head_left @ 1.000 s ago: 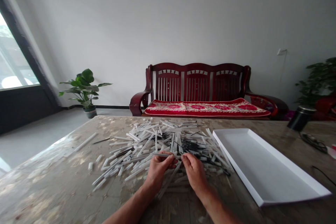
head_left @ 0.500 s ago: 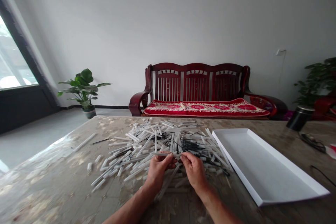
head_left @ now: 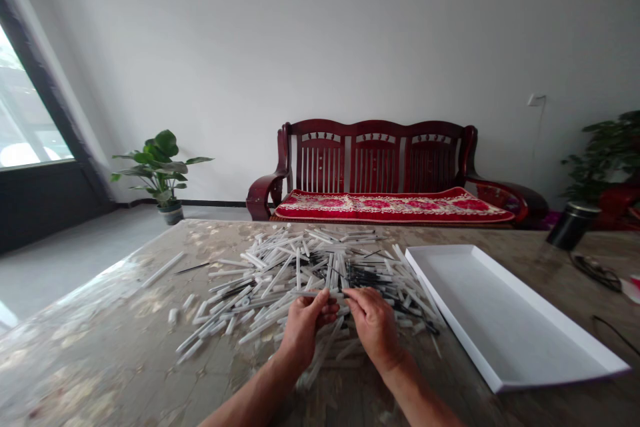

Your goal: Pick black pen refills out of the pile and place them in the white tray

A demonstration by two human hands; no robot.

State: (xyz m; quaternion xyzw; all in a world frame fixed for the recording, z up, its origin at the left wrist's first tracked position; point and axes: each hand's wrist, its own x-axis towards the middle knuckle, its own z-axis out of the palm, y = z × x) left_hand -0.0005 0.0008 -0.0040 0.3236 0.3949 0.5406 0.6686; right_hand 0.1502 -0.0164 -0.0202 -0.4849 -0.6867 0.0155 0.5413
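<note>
Over the near side of a heap of pen parts, my left hand point(head_left: 304, 323) is closed on a whitish pen barrel point(head_left: 306, 293) lying roughly level. My right hand point(head_left: 375, 327) pinches at the barrel's right end; whether a separate small part sits between those fingertips is too small to tell. White tubes and short caps point(head_left: 275, 280) make up most of the heap. Dark thin refills point(head_left: 367, 277) lie bunched just beyond my right hand. A lone refill point(head_left: 193, 268) and a long white tube point(head_left: 163, 269) rest off to the left.
A shallow white tray point(head_left: 515, 327) stands on the table point(head_left: 100, 360) to the right of the heap. Behind it on the right are a black cylinder point(head_left: 573, 225) and a dark cable point(head_left: 597, 272). A wooden bench point(head_left: 377, 167) is beyond the table.
My right hand has turned slightly at the barrel's end, its fingers curling a little more. My left hand keeps its hold; the view has shifted slightly.
</note>
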